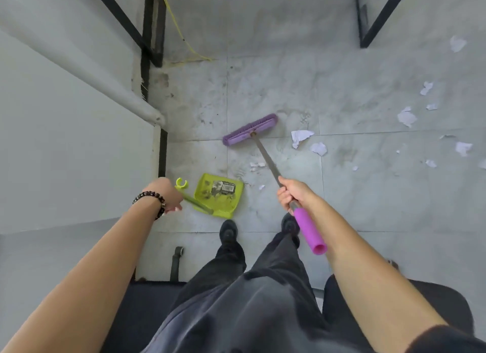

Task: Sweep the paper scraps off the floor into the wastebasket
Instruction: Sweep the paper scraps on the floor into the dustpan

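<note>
My right hand (292, 193) grips the metal pole of a purple broom just above its purple sleeve; the broom head (249, 130) rests on the grey tiled floor ahead. My left hand (168, 192) holds the long handle of a lime-green dustpan (219, 195), which lies flat on the floor just left of my feet with its mouth facing right. White paper scraps (301, 137) lie scattered to the right of the broom head, several more farther right (407, 117), and small bits (256, 165) lie between broom and dustpan. No wastebasket is in view.
A white table edge and pale tube (105, 90) fill the left side. Black metal frame legs (152, 37) stand at the back left and back right (378, 19). A yellow cable (181, 37) trails on the floor. A dark chair seat (447, 300) sits at lower right.
</note>
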`<state>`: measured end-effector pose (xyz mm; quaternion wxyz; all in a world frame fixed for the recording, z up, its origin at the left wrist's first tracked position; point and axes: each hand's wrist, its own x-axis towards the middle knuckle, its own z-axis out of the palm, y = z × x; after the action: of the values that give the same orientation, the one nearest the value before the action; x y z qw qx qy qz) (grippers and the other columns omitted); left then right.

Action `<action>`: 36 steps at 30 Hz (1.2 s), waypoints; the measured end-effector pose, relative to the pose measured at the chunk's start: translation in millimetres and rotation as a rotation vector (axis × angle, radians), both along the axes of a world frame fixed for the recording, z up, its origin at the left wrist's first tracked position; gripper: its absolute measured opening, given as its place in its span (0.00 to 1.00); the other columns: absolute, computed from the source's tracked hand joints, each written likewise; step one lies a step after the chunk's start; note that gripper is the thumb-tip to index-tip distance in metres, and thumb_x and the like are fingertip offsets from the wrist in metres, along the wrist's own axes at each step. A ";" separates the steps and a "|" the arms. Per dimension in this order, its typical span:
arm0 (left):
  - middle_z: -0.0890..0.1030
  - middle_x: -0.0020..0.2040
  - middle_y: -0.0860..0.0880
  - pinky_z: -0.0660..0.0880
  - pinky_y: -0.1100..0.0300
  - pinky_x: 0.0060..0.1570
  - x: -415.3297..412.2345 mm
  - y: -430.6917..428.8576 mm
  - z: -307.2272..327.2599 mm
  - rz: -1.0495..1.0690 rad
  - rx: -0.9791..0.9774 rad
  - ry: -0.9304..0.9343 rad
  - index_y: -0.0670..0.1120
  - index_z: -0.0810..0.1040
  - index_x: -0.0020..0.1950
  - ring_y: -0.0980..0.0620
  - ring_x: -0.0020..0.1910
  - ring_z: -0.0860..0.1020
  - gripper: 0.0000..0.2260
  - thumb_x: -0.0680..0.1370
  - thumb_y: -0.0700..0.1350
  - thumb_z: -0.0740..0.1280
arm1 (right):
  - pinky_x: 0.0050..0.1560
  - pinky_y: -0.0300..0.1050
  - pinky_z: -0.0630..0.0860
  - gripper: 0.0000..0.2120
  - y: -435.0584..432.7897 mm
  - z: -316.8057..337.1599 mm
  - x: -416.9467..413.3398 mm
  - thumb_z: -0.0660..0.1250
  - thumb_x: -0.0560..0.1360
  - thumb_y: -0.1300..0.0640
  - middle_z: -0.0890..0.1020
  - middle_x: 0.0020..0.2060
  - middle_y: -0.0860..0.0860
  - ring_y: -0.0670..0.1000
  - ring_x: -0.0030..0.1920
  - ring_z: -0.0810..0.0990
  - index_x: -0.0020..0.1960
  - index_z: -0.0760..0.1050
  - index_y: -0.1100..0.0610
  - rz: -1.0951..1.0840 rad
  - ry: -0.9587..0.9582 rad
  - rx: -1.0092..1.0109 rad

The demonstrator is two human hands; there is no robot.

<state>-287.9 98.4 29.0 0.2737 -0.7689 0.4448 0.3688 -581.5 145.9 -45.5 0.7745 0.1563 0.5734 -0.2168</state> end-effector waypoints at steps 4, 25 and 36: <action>0.75 0.28 0.45 0.66 0.63 0.27 26.5 -6.9 -3.3 -0.110 -0.058 0.019 0.40 0.73 0.32 0.46 0.29 0.74 0.11 0.75 0.37 0.62 | 0.18 0.36 0.63 0.14 29.1 19.5 24.6 0.57 0.82 0.52 0.70 0.26 0.55 0.46 0.15 0.66 0.41 0.69 0.58 0.427 0.503 -0.208; 0.80 0.36 0.49 0.69 0.63 0.30 125.4 57.5 -8.8 -0.443 -0.228 0.013 0.48 0.79 0.40 0.50 0.34 0.78 0.04 0.72 0.46 0.67 | 0.17 0.34 0.61 0.15 105.3 36.0 91.0 0.58 0.80 0.54 0.68 0.24 0.54 0.48 0.17 0.64 0.37 0.69 0.60 0.475 0.662 -0.056; 0.80 0.40 0.49 0.74 0.58 0.37 81.1 69.1 -30.3 -0.674 -0.206 -0.037 0.49 0.79 0.48 0.46 0.40 0.79 0.06 0.74 0.43 0.64 | 0.25 0.41 0.69 0.07 118.0 47.8 137.4 0.62 0.70 0.68 0.77 0.27 0.55 0.52 0.27 0.75 0.35 0.74 0.62 1.344 0.835 -0.116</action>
<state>-206.8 167.5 -1.4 0.3090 -0.6090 0.7035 0.1969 -444.1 263.9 2.3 0.4673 -0.3582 0.7757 0.2271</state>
